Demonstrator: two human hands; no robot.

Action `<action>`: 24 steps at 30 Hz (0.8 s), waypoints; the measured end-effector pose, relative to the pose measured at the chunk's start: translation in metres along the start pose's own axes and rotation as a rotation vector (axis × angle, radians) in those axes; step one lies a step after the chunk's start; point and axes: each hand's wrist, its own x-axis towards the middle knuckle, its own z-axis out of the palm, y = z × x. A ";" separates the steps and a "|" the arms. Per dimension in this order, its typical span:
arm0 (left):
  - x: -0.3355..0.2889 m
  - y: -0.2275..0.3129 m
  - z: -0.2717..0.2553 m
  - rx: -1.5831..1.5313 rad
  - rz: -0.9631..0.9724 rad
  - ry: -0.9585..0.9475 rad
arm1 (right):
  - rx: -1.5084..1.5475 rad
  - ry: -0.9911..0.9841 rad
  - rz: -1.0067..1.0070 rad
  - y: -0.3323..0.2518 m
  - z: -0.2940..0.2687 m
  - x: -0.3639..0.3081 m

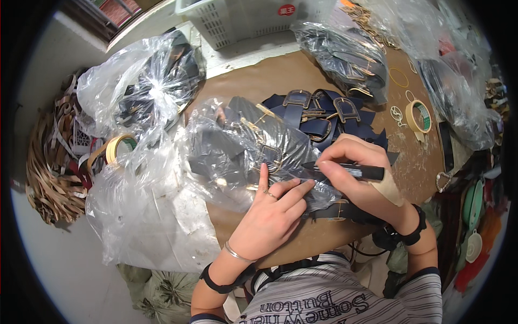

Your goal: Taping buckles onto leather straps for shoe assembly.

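In front of me lies a clear plastic bag [221,156] with dark straps and gold-coloured metal parts inside. My left hand [272,218] rests on its near side, fingers stretched out and pressing the film down. A black marker pen [369,172] is gripped in my right hand [359,162], its tip end pointing left over the bag's right part. A beige strip [387,191] clings to the side of that hand. Just behind the bag sits a pile of navy belts [318,110] with gold-rimmed buckles. Another dark strap [350,211] lies below my right hand.
Brown sheeting [253,73] covers the table. More filled bags stand at far left [156,86] and far right [345,56]. A white crate [237,24] is at the back. Tape rolls lie left [112,150] and right [418,117]. Tan straps [46,173] hang at left.
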 end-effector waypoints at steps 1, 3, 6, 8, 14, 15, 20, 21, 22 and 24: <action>0.000 0.000 0.001 0.003 -0.007 0.010 | 0.016 -0.004 0.010 0.001 0.005 0.003; -0.001 0.000 0.002 -0.030 0.013 0.022 | -0.030 0.006 -0.024 0.008 0.014 0.006; -0.002 -0.001 0.002 -0.029 0.017 0.031 | -0.081 0.024 -0.022 0.010 0.019 0.005; -0.003 -0.002 0.003 -0.030 0.020 0.030 | -0.105 0.032 0.004 0.012 0.020 0.003; -0.003 -0.002 0.003 -0.029 0.019 0.031 | -0.101 0.129 -0.002 0.005 0.021 0.002; -0.003 -0.002 0.003 -0.026 0.019 0.030 | -0.104 0.129 -0.002 0.006 0.020 0.003; -0.001 -0.002 0.004 -0.018 0.014 0.037 | -0.176 0.100 0.027 0.008 0.013 0.003; -0.001 -0.003 0.005 -0.021 0.015 0.037 | -0.177 0.099 0.025 0.007 0.010 0.001; -0.002 -0.003 0.005 -0.022 0.016 0.038 | -0.162 0.070 0.095 0.002 0.006 -0.002; 0.000 -0.003 0.003 -0.011 0.024 0.045 | -0.177 0.124 0.152 -0.012 -0.006 -0.002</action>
